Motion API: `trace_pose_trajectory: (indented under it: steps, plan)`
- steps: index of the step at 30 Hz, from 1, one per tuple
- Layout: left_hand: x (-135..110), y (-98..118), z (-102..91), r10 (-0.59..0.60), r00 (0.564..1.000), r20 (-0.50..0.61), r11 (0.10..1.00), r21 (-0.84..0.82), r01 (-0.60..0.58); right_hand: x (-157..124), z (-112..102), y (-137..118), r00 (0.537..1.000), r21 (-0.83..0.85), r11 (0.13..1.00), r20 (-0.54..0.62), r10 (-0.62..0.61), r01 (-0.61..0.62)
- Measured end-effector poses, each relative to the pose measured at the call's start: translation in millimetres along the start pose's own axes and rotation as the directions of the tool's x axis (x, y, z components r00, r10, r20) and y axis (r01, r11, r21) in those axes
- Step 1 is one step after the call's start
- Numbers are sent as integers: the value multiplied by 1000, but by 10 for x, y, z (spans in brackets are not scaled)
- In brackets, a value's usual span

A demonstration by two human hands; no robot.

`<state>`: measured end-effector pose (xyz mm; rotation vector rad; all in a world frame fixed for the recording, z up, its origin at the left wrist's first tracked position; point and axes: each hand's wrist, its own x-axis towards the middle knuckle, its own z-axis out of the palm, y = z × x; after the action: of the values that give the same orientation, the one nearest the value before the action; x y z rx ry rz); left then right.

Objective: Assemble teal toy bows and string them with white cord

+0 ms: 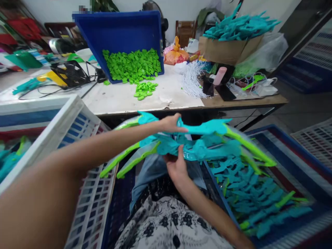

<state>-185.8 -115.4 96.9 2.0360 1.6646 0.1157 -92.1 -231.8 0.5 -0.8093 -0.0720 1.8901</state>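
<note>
Above my lap I hold several turquoise plastic winged toy pieces [210, 152], stacked together. Long lime-green-edged wings with clear film droop from both ends. My left hand [171, 123] is closed over the middle of the upper piece from above. From below, my right hand [177, 166] grips the middle of the lower pieces, its thumb up against the turquoise plastic. My palms and some fingers are hidden by the pieces. To my right, a blue crate [275, 129] holds more such turquoise pieces, lying in rows on a striped lining.
A white crate [77, 103] with turquoise and green pieces stands at left. On the table [178, 102] are a tilted blue bin [119, 33] of lime-green parts, white ties [193, 79], a pink bottle [220, 76] and a cardboard box [220, 50] heaped with turquoise parts.
</note>
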Motion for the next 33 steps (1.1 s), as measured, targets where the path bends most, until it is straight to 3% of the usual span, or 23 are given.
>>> trace_pose_trajectory:
  steps: [2,4,6,8,9,10,12,13,14,15,17,19,21,23,25,26,28,29,30,33]
  plan:
    - [49,-273,477,-68,997,45,998,-11,69,98,-193,286,991,3,994,-74,108,-108]
    - [126,-483,832,-115,993,22,993,-10,115,125,-330,471,978,-32,982,-100,185,-189]
    - [205,-660,1035,-168,985,-43,985,-45,166,50,-435,499,958,-175,942,-78,276,-286]
    - [261,-818,1119,-262,959,-108,963,-93,253,-78,-501,337,882,-493,770,13,471,-404]
    - [276,-889,1135,-312,942,-126,948,-101,301,-129,-509,197,839,-688,632,62,540,-356]
    - [282,-948,1144,-352,926,-139,935,-92,342,-152,-496,33,822,-852,484,124,557,-199]
    - [274,-1026,1158,-378,912,-156,926,-51,375,-76,-415,-292,829,-938,150,348,438,314]
    - [263,-1042,1165,-367,916,-165,930,-35,366,20,-358,-419,796,-841,-46,491,355,539]
    - [251,-1044,1170,-352,919,-177,935,-30,352,140,-302,-506,737,-705,-235,591,327,669]
    - [240,-1036,1171,-343,920,-189,939,-34,342,266,-258,-549,692,-575,-386,626,360,721]
    - [224,-1000,1151,-341,920,-195,940,-53,337,463,-230,-521,684,-405,-561,538,492,722]
    - [223,-959,1112,-340,926,-167,940,-76,331,517,-281,-424,697,-342,-609,394,599,716]
    - [238,-920,1081,-325,938,-124,945,-94,314,452,-355,-365,682,-321,-603,301,666,731]
    - [261,-887,1092,-322,939,-119,946,-79,314,384,-352,-397,635,-308,-564,229,738,766]
    - [277,-863,1150,-328,928,-177,944,-32,328,444,-193,-498,553,-296,-488,205,807,821]
    - [277,-856,1189,-328,921,-210,942,-6,335,550,-44,-556,524,-290,-455,236,818,842]
    - [256,-857,1261,-317,911,-264,942,28,335,921,376,-643,531,-263,-461,410,742,848]
    - [234,-865,1284,-302,912,-279,946,31,323,1177,631,-661,563,-249,-519,534,631,818]
    - [207,-877,1295,-283,914,-291,953,26,303,1464,900,-657,561,-221,-575,643,521,787]
    - [105,-941,1261,-232,916,-327,969,7,248,2369,1662,-518,486,-152,-699,818,308,698]
